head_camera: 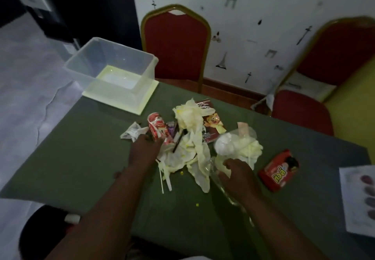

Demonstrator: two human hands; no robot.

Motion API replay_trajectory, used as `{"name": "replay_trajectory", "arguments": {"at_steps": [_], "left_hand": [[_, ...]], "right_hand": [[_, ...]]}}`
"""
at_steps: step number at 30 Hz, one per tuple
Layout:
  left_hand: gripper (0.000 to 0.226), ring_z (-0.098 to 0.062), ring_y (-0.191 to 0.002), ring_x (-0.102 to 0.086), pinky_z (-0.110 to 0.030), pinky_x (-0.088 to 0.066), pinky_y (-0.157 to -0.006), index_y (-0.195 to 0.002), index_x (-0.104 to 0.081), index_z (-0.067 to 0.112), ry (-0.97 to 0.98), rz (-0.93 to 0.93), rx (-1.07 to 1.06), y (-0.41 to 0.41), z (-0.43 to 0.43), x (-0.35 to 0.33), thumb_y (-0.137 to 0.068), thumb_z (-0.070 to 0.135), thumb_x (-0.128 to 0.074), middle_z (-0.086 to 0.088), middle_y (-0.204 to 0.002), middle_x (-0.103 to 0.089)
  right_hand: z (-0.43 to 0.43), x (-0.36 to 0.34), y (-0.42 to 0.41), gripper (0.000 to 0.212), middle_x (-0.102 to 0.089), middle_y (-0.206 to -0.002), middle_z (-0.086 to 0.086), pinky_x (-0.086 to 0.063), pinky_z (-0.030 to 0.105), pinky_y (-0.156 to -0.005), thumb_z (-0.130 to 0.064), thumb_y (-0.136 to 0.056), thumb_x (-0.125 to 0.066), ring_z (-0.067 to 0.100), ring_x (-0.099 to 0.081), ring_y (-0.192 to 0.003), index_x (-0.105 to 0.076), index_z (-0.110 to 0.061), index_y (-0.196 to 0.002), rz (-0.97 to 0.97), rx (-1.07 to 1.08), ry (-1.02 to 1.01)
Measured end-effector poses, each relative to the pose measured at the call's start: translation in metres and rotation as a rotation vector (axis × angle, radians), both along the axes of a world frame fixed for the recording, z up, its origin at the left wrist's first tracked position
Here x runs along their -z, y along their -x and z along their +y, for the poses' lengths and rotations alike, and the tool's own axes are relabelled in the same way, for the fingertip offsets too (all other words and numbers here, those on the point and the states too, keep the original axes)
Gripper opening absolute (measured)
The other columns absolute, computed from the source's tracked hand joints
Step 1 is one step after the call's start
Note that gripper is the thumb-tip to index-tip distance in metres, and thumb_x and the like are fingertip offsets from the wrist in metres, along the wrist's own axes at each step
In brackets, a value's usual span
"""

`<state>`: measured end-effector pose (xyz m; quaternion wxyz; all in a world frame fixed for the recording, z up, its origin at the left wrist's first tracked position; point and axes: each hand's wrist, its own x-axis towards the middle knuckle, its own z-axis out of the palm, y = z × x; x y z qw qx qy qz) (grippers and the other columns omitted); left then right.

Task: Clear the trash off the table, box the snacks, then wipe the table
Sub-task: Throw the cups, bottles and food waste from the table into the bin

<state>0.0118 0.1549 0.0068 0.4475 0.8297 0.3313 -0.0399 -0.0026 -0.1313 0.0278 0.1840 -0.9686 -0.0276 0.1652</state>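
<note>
Both hands reach into a heap of trash in the middle of the tabletop [85, 158].

From left: clear box [113, 70] at the far left corner; left hand [145, 150], fingers spread on crushed red can [159, 128]; stained napkins [190, 138]; right hand [239, 175], fingers curled on clear plastic wrap [225, 144]; red snack pack [280, 170] near the right edge.

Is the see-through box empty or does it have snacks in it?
Empty. Through the clear box only its bare bottom shows, and its lid is off.

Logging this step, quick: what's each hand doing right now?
Left hand: fingers curled on the red can; firm grip unclear.
Right hand: curled on clear plastic; grip unclear.
</note>
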Motion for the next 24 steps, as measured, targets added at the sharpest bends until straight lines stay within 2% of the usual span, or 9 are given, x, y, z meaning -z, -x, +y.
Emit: {"name": "replay_trajectory", "arguments": {"at_steps": [5, 7, 11, 15, 18, 20, 22, 24], "left_hand": [[0.052, -0.019, -0.104, -0.064, -0.028, -0.045, -0.081, -0.116, -0.065, 0.025, 0.024, 0.025, 0.046, -0.017, -0.012, 0.009, -0.073, 0.052, -0.07, 0.002, -0.111, -0.071], [0.051, -0.017, -0.102, -0.064, -0.028, -0.046, -0.081, -0.113, -0.066, 0.026, 0.023, 0.03, 0.027, -0.019, -0.013, 0.007, -0.07, 0.05, -0.073, 0.003, -0.108, -0.071], [0.044, -0.017, -0.093, -0.065, -0.03, -0.05, -0.079, -0.108, -0.068, 0.025, 0.02, 0.043, 0.005, -0.022, -0.01, 0.005, -0.069, 0.045, -0.07, 0.002, -0.103, -0.072], [0.041, -0.013, -0.088, -0.066, -0.027, -0.05, -0.075, -0.11, -0.069, 0.023, 0.091, -0.018, -0.07, -0.017, -0.002, -0.006, -0.073, 0.042, -0.069, 0.002, -0.104, -0.073], [0.038, -0.005, -0.078, -0.062, -0.014, -0.042, -0.061, -0.11, -0.07, 0.022, 0.124, -0.061, -0.112, -0.003, 0.011, -0.014, -0.075, 0.037, -0.071, 0.003, -0.104, -0.073], [0.035, -0.001, -0.072, -0.059, -0.012, -0.038, -0.056, -0.108, -0.071, 0.021, 0.14, -0.095, -0.159, 0.009, 0.021, -0.019, -0.076, 0.034, -0.073, 0.004, -0.1, -0.072], [0.035, 0.002, -0.07, -0.057, -0.015, -0.04, -0.058, -0.111, -0.069, 0.02, 0.176, -0.123, -0.228, 0.025, 0.039, -0.024, -0.077, 0.029, -0.075, 0.005, -0.096, -0.068], [0.042, -0.006, -0.077, -0.06, -0.021, -0.046, -0.068, -0.116, -0.066, 0.018, 0.163, -0.13, -0.266, 0.042, 0.06, -0.028, -0.076, 0.029, -0.076, 0.002, -0.1, -0.068]], "right_hand": [[-0.014, 0.012, 0.02, 0.068, -0.052, -0.122, -0.003, -0.049, 0.036, -0.084, -0.066, -0.076, -0.056, 0.02, -0.052, -0.11, -0.042, -0.03, -0.131, 0.06, -0.087, 0.125], [-0.016, 0.015, 0.022, 0.074, -0.049, -0.127, -0.001, -0.049, 0.036, -0.087, -0.061, -0.078, -0.059, 0.021, -0.051, -0.114, -0.033, -0.029, -0.139, 0.071, -0.102, 0.176], [-0.015, 0.018, 0.022, 0.063, -0.052, -0.126, 0.002, -0.047, 0.036, -0.088, -0.044, -0.085, -0.057, 0.022, -0.052, -0.114, -0.033, -0.026, -0.141, 0.039, -0.069, 0.193], [-0.01, 0.021, 0.021, 0.06, -0.052, -0.124, 0.003, -0.049, 0.036, -0.086, -0.046, -0.085, -0.056, 0.023, -0.054, -0.112, -0.04, -0.024, -0.139, 0.04, -0.028, 0.167], [-0.005, 0.022, 0.025, 0.048, -0.049, -0.121, 0.001, -0.049, 0.033, -0.078, -0.05, -0.086, -0.055, 0.019, -0.057, -0.103, -0.047, -0.025, -0.127, 0.1, -0.046, 0.104], [-0.001, 0.019, 0.027, 0.037, -0.054, -0.112, -0.003, -0.052, 0.034, -0.077, -0.048, -0.086, -0.057, 0.014, -0.058, -0.094, -0.052, -0.028, -0.116, 0.101, -0.07, 0.087], [0.008, 0.008, 0.026, 0.03, -0.058, -0.104, -0.007, -0.053, 0.034, -0.074, -0.047, -0.083, -0.061, 0.012, -0.059, -0.087, -0.055, -0.029, -0.107, 0.076, -0.046, 0.012], [0.023, -0.004, 0.019, 0.038, -0.061, -0.106, -0.005, -0.051, 0.032, -0.077, -0.045, -0.08, -0.067, 0.014, -0.06, -0.092, -0.057, -0.027, -0.112, 0.033, 0.005, -0.109]]}}
